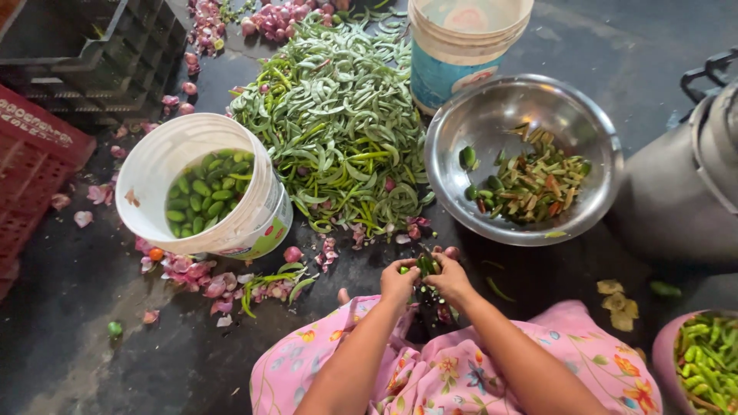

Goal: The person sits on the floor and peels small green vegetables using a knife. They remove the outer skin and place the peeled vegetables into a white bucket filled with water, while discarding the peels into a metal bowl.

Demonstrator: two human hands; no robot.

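Dark concrete floor fills my view, littered with pink onion skins and ringed by containers. From my remote seat I see a person in a pink floral garment seated low, both bare hands meeting just above the lap. The left hand and right hand are pressed close together around a green bean pod, which stands up between them; the fingers of each hand are curled narrow and pinch the pod from either side, its upper end showing above the fingertips. Whether a blade sits beneath the hands I cannot tell.

Just beyond the hands lies a large heap of green pods, spread across the floor. Left of the heap stands a white bucket holding shelled green beans in water. Right of the heap sits a steel bowl with cut pod pieces, and behind it a second white and blue bucket. Dark and red plastic crates line the left edge; a grey metal vessel stands at the right, and a pink tub of green chillies shows at the lower right corner.
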